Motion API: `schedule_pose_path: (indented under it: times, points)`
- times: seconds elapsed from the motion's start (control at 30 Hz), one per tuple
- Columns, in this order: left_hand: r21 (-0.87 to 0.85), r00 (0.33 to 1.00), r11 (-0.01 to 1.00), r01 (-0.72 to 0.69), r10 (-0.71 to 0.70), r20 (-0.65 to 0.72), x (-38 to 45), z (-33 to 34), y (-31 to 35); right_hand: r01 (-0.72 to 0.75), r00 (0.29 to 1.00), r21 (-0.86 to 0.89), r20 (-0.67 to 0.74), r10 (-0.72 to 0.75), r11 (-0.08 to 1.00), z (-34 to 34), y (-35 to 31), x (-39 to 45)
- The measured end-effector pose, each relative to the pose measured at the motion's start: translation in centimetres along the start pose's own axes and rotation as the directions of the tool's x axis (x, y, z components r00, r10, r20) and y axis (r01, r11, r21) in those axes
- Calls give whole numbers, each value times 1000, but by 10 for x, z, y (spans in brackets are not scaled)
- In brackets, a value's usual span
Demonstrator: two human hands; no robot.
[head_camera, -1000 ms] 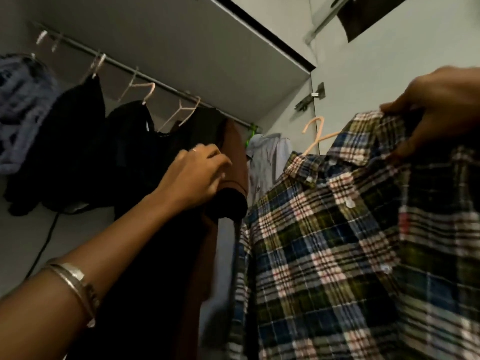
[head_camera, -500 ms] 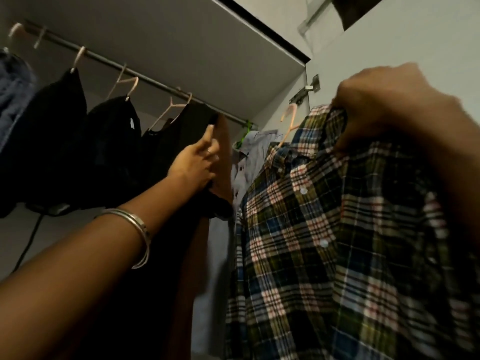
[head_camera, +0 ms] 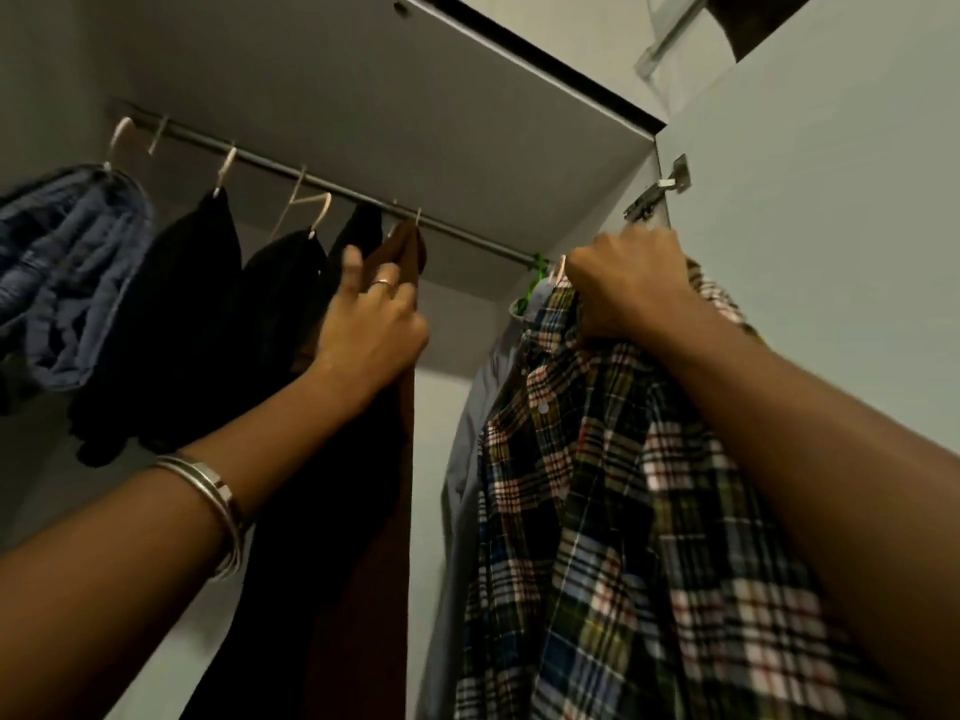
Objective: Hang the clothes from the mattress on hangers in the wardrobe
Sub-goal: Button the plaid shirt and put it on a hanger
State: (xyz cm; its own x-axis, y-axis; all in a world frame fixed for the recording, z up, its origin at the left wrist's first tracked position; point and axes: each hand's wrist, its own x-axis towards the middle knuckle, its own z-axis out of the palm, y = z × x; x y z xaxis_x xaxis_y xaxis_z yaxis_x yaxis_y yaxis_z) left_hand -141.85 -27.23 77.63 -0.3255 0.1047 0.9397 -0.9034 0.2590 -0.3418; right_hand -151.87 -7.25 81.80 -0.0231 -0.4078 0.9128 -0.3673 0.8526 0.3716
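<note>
My right hand grips the collar of a plaid shirt on a pale hanger, its hook raised close to the wardrobe rod near the right end. My left hand rests against a brown garment that hangs on the rod, fingers curled at its edge, and holds it to the left. A gap of bare rod lies between the brown garment and the plaid shirt. Whether the hook sits on the rod is hidden by my right hand.
Black garments and a blue one hang further left on pale hangers. A grey shirt on a green hanger hangs behind the plaid one. The wardrobe top is just above, the open door at the right.
My right hand has lifted the plaid shirt up toward the rod. My left hand has moved up along the brown garment. The camera has tilted upward.
</note>
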Motion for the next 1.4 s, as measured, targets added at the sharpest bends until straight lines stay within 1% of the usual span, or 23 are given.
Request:
schedule_pose_path:
  times: [0.03, 0.07, 0.13, 0.23, 0.3, 0.4, 0.43, 0.5, 0.6, 0.73, 0.83, 0.9, 1.0, 1.2, 1.3, 1.4]
  points:
    - [-57, 997, 998, -35, 30, -76, 7, 1, 1, 3, 1000, 29, -30, -2, 1000, 4, -6, 4]
    - [-80, 993, 994, -71, 63, -103, 14, 2, 2, 5, 999, 56, -50, -2, 998, 7, -10, 7]
    - [-53, 995, 995, -87, 84, -52, 27, 11, 0, 10, 997, 84, -80, -3, 996, 18, -18, 18]
    - [50, 998, 998, -26, 23, 56, 40, 32, -8, 6, 995, 85, -102, 3, 996, 38, -24, 40]
    - [64, 995, 998, 7, -14, 102, 50, 46, -15, -19, 991, 81, -127, 29, 997, 51, -24, 65]
    - [33, 987, 998, 50, -55, 153, 68, 59, -20, -72, 987, 111, -134, 86, 991, 70, -17, 105]
    - [28, 988, 998, 57, -60, 142, 73, 61, -21, -91, 987, 116, -123, 105, 989, 75, -14, 117]
    - [40, 996, 998, 44, -47, 71, 86, 67, -21, -113, 987, 125, -97, 126, 986, 89, -12, 141]
    - [34, 1000, 999, 26, -25, -12, 108, 76, -22, -118, 988, 156, -82, 132, 981, 110, -17, 178]
    - [-43, 998, 997, 57, -58, -31, 126, 82, -20, -155, 978, 172, -112, 175, 973, 132, -15, 201]
    - [-80, 996, 993, 83, -84, -17, 133, 88, -15, -187, 970, 171, -121, 209, 967, 144, -6, 207]
    - [-90, 996, 992, 84, -86, -21, 135, 92, -9, -187, 973, 148, -106, 203, 971, 150, -8, 212]
    - [-71, 997, 996, 61, -64, -40, 139, 97, -2, -139, 984, 125, -94, 151, 982, 160, -19, 218]
    - [-45, 998, 997, 62, -63, -12, 135, 102, -1, -48, 984, 69, -169, 59, 997, 165, -38, 210]
    - [-22, 999, 999, 40, -40, -3, 126, 103, 9, -15, 984, 62, -177, 26, 998, 165, -37, 200]
    - [-15, 1000, 1000, 5, -6, -22, 119, 99, 21, 13, 986, 67, -166, -1, 998, 163, -33, 190]
